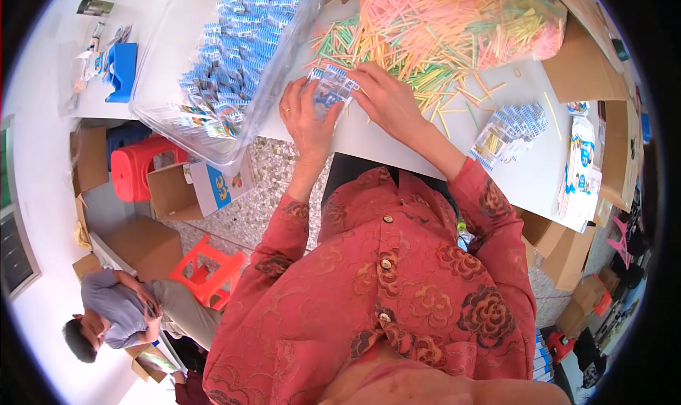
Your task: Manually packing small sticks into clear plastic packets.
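Between my two hands, just above the white table (518,185), is a small clear packet (330,89) with blue-and-white printed ends. My left hand (306,118) grips its left and near side, fingers bent over it and thumb at the near edge. On the right side, the fingers of my right hand (386,100) pinch the packet's upper corner. Whatever is inside the packet is too small to make out. Just beyond my right hand spreads a large heap of thin pink, yellow and green sticks (418,43), partly in a clear bag (525,22).
A clear plastic bin (152,125) full of similar packets stands at left. More packets (514,130) lie fanned out at right, near a stack of printed bags (580,167). Cardboard boxes (592,64) border the right side. A seated person (128,306) and red stools (206,270) are lower left.
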Action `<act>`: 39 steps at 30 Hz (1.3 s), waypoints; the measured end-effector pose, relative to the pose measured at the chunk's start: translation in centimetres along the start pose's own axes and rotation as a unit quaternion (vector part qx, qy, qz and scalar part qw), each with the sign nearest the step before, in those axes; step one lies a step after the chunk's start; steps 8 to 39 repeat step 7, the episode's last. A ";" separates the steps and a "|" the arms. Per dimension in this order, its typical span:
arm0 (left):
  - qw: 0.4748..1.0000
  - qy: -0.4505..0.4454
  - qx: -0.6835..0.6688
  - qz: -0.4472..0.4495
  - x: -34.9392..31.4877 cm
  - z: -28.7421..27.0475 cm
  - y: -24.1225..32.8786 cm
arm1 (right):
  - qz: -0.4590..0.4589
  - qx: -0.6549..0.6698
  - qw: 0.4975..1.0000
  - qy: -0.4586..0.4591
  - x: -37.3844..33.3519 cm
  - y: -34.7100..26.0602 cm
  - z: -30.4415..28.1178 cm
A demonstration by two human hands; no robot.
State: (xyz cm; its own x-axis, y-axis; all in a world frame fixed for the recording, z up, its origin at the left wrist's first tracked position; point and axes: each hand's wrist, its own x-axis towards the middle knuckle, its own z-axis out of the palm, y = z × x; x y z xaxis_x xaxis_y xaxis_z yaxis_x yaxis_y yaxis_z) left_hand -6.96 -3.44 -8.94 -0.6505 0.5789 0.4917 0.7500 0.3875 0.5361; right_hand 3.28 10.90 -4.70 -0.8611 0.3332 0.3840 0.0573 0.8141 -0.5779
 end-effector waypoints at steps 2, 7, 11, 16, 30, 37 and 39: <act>1.000 0.006 -0.007 -0.001 0.0 0.1 0.0 | -0.006 -0.035 0.999 -0.010 1.2 0.1 1.3; 1.000 0.006 -0.023 -0.013 -0.1 -0.1 -0.1 | -0.017 -0.111 0.993 -0.039 2.1 0.3 3.1; 1.000 0.006 -0.023 -0.013 -0.1 -0.1 -0.1 | -0.017 -0.111 0.993 -0.039 2.1 0.3 3.1; 1.000 0.006 -0.023 -0.013 -0.1 -0.1 -0.1 | -0.017 -0.111 0.993 -0.039 2.1 0.3 3.1; 1.000 0.006 -0.023 -0.013 -0.1 -0.1 -0.1 | -0.017 -0.111 0.993 -0.039 2.1 0.3 3.1; 1.000 0.006 -0.023 -0.013 -0.1 -0.1 -0.1 | -0.017 -0.111 0.993 -0.039 2.1 0.3 3.1; 1.000 0.006 -0.023 -0.013 -0.1 -0.1 -0.1 | -0.017 -0.111 0.993 -0.039 2.1 0.3 3.1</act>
